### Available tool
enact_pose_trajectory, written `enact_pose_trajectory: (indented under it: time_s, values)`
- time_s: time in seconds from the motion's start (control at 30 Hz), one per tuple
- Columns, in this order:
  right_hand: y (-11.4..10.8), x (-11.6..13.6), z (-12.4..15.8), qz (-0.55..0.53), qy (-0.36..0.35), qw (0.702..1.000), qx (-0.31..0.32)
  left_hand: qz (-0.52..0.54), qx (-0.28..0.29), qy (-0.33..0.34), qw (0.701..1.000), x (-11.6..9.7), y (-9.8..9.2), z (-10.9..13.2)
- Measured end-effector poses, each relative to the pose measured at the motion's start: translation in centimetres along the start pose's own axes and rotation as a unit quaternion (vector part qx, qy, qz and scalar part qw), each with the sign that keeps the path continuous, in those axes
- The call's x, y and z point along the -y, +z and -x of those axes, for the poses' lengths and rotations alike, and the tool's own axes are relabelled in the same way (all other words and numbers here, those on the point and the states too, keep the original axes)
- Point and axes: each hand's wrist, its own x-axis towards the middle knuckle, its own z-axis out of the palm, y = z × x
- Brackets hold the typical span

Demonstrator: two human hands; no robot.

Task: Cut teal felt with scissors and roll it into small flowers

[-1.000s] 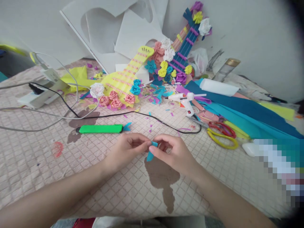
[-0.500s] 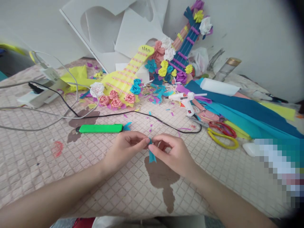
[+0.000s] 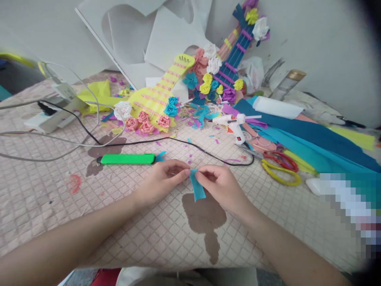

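Observation:
A short strip of blue crepe paper (image 3: 197, 189) hangs between my two hands, its lower end loose above the table. My left hand (image 3: 166, 176) pinches its upper left corner between thumb and fingers. On the other side, my right hand (image 3: 222, 182) pinches the upper right edge. Just beyond my left hand lies a green utility knife (image 3: 127, 159), with a scrap of blue paper at its right end. A white glue gun (image 3: 235, 126) rests farther back, to the right of my hands.
A yellow paper guitar (image 3: 154, 99) with paper flowers lies at the back; a blue one (image 3: 235, 59) leans behind it. Yellow-handled scissors (image 3: 281, 174) and blue crepe sheets (image 3: 309, 135) are on the right. A black cord (image 3: 166, 138) crosses the table. A power strip (image 3: 47, 119) sits left.
The blue strip has turned and spread, so more of its flat face shows. My fingertips have moved slightly apart, both still pinching its top.

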Motion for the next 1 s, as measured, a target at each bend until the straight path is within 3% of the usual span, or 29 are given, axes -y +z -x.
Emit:
enact_pose_trajectory:
  time_s: [0.27, 0.4, 0.6, 0.87, 1.0]
  values:
    - [0.5, -0.7, 0.0, 0.022, -0.018, 0.999, -0.023, -0.007, 0.005, -0.001, 1.0, 1.3, 0.4, -0.6]
    - [0.4, -0.8, -0.2, 0.035, -0.001, 0.999, -0.024, -0.068, 0.006, 0.027, 0.997, 1.6, 0.3, -0.6]
    - [0.2, -1.2, -0.7, 0.075, 0.044, 0.996, -0.004, -0.269, -0.037, 0.091, 0.958, 1.3, 0.2, -0.4]
    - [0.6, -1.9, -1.0, 0.159, 0.0, 0.986, -0.049, -0.314, -0.022, 0.136, 0.939, 1.3, 0.1, -0.5]
    - [0.7, -1.9, -1.0, 0.161, -0.007, 0.985, -0.06, -0.318, -0.046, 0.155, 0.934, 1.6, 0.2, -0.7]
